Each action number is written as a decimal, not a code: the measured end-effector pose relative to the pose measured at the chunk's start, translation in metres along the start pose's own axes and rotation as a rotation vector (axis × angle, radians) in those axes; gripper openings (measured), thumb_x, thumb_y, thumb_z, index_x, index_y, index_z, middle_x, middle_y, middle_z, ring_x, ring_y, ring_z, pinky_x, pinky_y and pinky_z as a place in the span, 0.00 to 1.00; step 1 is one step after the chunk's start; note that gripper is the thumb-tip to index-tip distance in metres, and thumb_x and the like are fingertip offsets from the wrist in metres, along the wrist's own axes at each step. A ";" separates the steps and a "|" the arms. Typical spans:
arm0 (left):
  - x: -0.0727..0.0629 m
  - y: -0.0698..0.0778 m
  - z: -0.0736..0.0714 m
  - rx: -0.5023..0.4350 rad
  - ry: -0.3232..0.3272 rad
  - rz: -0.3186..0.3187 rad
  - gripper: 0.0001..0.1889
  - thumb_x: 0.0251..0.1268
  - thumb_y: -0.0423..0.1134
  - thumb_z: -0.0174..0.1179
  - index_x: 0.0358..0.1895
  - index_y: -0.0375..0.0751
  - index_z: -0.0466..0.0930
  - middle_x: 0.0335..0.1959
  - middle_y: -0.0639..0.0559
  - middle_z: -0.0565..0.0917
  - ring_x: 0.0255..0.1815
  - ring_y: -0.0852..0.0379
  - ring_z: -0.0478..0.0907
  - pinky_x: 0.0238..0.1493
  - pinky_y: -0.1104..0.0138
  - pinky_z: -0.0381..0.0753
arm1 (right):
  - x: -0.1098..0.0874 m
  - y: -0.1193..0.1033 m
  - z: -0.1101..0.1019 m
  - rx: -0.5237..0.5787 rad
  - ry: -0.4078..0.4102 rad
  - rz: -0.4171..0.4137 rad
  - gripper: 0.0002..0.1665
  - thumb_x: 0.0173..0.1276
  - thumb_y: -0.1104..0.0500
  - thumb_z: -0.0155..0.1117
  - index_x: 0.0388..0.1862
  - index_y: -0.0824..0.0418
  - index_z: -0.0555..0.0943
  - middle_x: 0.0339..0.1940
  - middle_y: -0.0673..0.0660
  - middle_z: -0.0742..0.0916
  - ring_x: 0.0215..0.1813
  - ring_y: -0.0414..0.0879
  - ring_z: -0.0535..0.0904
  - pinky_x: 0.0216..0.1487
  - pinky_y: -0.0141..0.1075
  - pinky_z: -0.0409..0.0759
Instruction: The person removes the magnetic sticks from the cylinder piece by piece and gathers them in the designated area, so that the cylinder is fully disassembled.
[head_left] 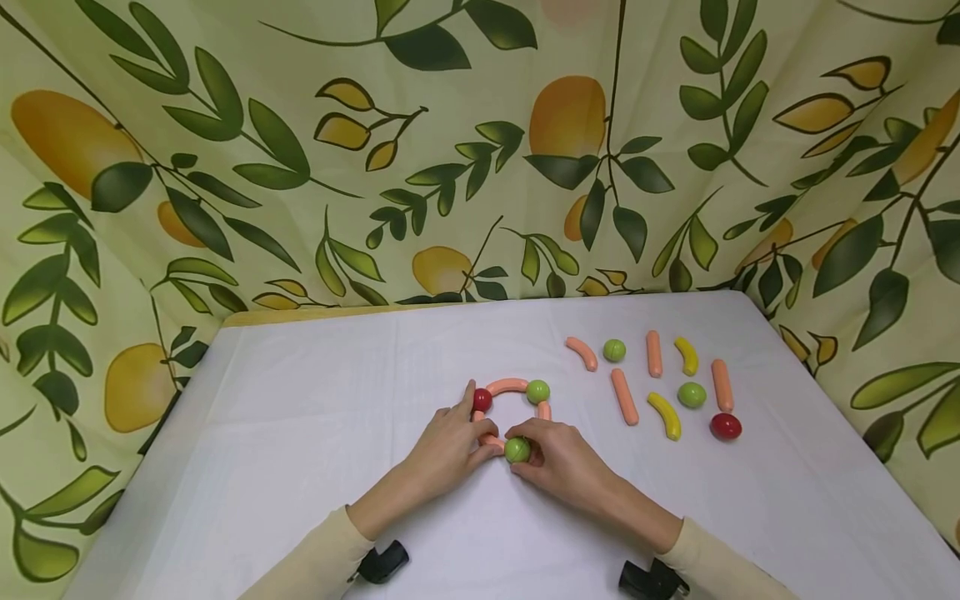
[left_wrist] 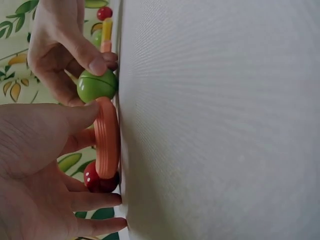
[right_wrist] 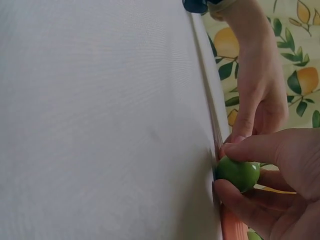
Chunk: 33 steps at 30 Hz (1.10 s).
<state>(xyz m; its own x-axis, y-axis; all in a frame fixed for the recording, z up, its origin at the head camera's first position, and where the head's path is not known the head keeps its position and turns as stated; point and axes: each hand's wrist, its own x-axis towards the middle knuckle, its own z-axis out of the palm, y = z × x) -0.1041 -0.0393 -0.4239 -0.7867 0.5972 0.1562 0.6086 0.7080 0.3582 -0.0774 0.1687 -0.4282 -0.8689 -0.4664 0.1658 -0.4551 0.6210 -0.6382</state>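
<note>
A ring of orange-pink rods and balls lies on the white table. My left hand (head_left: 447, 446) pinches the curved orange-pink rod (left_wrist: 107, 137) at the ring's front left between thumb and finger. Its other fingers lie beside the red ball (head_left: 482, 400). My right hand (head_left: 566, 458) pinches a green ball (head_left: 517, 450) at the front of the ring, its thumb on the near side. That ball touches the end of the curved rod. At the back, another curved rod (head_left: 507, 385) joins the red ball to a second green ball (head_left: 537, 392). Fingers partly cover the right-hand rod (head_left: 544, 411).
Loose pieces lie to the right: several orange-pink rods (head_left: 624, 397), yellow curved rods (head_left: 664, 417), green balls (head_left: 692, 395) and a red ball (head_left: 726, 427). A leaf-and-fruit patterned curtain (head_left: 450, 167) hangs behind and on both sides of the table (head_left: 300, 400).
</note>
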 end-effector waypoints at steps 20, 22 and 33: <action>0.001 0.000 -0.001 -0.010 -0.002 -0.014 0.12 0.62 0.52 0.65 0.37 0.49 0.84 0.67 0.21 0.63 0.64 0.38 0.73 0.56 0.46 0.74 | -0.011 0.000 -0.016 0.145 -0.076 0.100 0.19 0.58 0.65 0.72 0.50 0.61 0.82 0.39 0.46 0.86 0.35 0.34 0.82 0.37 0.29 0.82; 0.001 0.000 0.000 -0.008 -0.004 -0.014 0.12 0.62 0.52 0.65 0.37 0.49 0.84 0.67 0.21 0.63 0.64 0.38 0.73 0.56 0.46 0.74 | -0.013 0.001 -0.021 0.136 -0.062 0.107 0.20 0.58 0.65 0.73 0.50 0.61 0.82 0.41 0.48 0.86 0.35 0.35 0.82 0.37 0.29 0.83; 0.000 0.001 -0.003 -0.029 -0.017 -0.028 0.12 0.62 0.52 0.65 0.39 0.49 0.85 0.68 0.22 0.63 0.65 0.37 0.72 0.58 0.46 0.72 | -0.009 0.029 -0.058 -0.072 0.142 0.191 0.23 0.55 0.64 0.77 0.51 0.64 0.82 0.40 0.53 0.87 0.37 0.43 0.83 0.39 0.36 0.85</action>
<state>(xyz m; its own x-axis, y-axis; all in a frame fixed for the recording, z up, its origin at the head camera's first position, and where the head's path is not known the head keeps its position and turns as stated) -0.1037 -0.0403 -0.4211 -0.8015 0.5837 0.1303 0.5829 0.7136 0.3887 -0.0942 0.2271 -0.4050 -0.9568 -0.2463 0.1543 -0.2882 0.7352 -0.6135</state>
